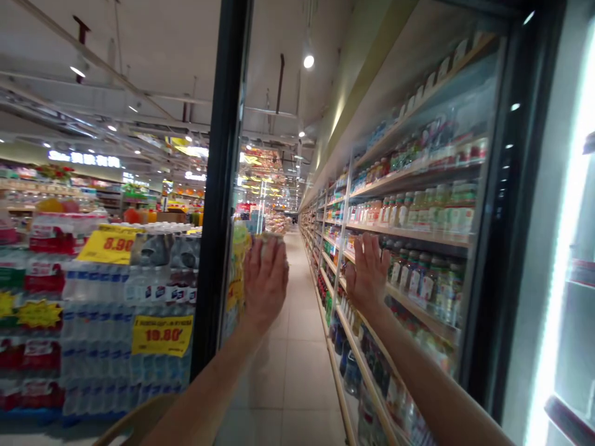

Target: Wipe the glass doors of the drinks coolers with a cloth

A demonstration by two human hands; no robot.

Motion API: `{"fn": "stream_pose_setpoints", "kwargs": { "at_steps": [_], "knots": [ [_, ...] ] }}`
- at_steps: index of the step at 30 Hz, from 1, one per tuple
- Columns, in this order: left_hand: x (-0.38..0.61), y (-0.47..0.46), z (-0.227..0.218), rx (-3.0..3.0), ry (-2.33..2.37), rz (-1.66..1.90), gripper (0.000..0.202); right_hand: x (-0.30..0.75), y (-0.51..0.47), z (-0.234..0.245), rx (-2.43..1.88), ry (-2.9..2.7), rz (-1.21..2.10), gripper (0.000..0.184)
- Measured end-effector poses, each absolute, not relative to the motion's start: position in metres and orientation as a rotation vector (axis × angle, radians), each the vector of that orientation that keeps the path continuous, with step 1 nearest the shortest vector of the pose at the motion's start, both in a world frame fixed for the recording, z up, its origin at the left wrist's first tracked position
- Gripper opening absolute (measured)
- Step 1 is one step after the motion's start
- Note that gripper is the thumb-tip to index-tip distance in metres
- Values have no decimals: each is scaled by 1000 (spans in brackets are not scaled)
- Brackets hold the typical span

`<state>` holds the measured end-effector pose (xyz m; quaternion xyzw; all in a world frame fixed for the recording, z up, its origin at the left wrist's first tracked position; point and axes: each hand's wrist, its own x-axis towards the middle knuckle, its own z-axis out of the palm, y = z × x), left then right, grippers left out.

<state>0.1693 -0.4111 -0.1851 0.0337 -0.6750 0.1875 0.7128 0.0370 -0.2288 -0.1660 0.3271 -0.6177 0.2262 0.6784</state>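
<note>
A dark-framed glass door (225, 155) stands in front of me, with bottle shelves and an aisle showing in its pane. My left hand (266, 282) is raised at the pane, fingers together and bent over a pale, cloth-like piece (272, 236). Only a thin edge of that piece shows past the fingertips; its kind is unclear. To the right, my right hand (369, 272) is up with its palm toward the glass and its fingers stretched out, holding nothing. Whether the right palm touches the pane I cannot tell.
Stacked packs of bottled water (95, 334) stand left of the door, with yellow price signs (162, 336) on them. A curved tan rim (139, 418) shows at the lower left. On the right is a lit cooler edge with a bright light strip (558, 297).
</note>
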Motion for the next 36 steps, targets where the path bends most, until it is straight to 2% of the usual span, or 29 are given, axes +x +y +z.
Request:
{"fn": "stream_pose_setpoints", "kwargs": {
  "at_steps": [5,11,18,24,30,36],
  "knots": [
    [164,-394,-228,-319,-1695,734,43,38,-232,-173,730,-1388,494,60],
    [183,-436,-207,75,-1452,336,59,35,-236,-172,705,-1375,495,60],
    [165,-400,-246,-311,-1661,649,40,35,-236,-173,719,-1337,484,59],
    [178,-424,-236,29,-1525,370,55,36,-237,-172,700,-1318,513,57],
    [170,-404,-259,-398,-1740,770,43,37,-235,-172,718,-1324,519,54],
    [173,-419,-226,-9,-1523,377,57,37,-236,-173,707,-1343,526,56]
  ]
}}
